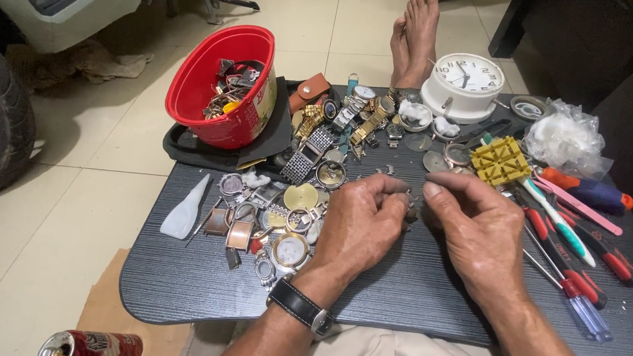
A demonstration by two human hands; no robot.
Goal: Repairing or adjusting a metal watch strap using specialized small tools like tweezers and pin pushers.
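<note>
Near the worktop's [397,290] middle, the left hand [361,227] and right hand [476,233] pinch a small metal watch part [410,207] between closed fingers. It sits over the bare worktop, clear of the watch-case pile [278,219] toward the left edge. Working it well likely needs a steady, low grip.

Two bare hands, the left hand [361,224] and the right hand [476,233], with forearms uncovered to the lower edge of the view and no sleeves showing. A wristwatch [301,306] with a broad black strap and a silver-coloured case circles the left wrist; the right wrist carries nothing. Veins and knuckles stand out across both. Below the wrists, a strip of pale beige clothing [386,355] shows. Beyond the hands, two bare feet [414,35] lie side by side, unshod.
</note>
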